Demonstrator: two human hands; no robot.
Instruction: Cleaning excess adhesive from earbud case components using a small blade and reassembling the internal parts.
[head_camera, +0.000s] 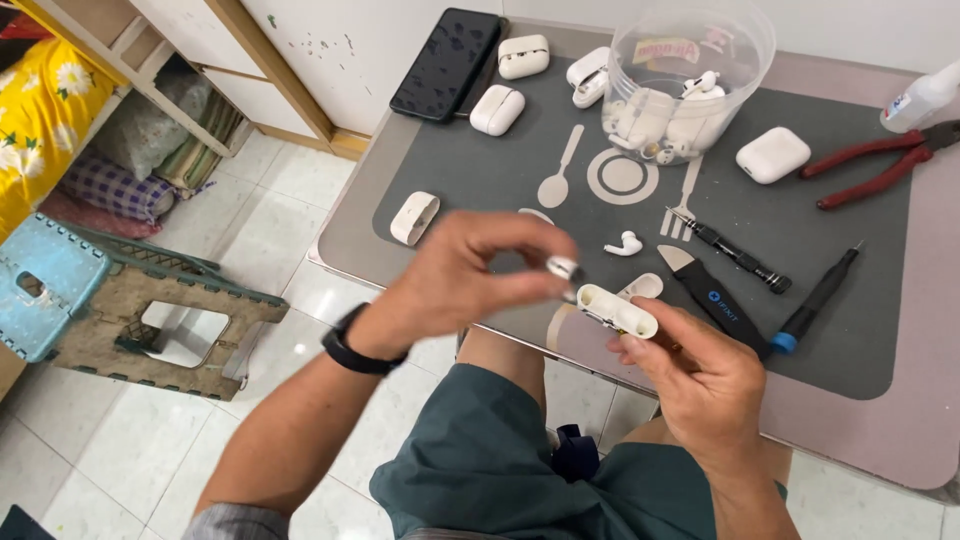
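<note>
Sitting at the grey mat (480, 190), the person is holding an open white earbud case (617, 310) in the right hand (700, 375) just above its near edge, while the left hand (470, 275) is pinching a small silver-tipped part (565, 268) beside the case's opening, seemingly mid-fitting, calling next for careful alignment.
</note>
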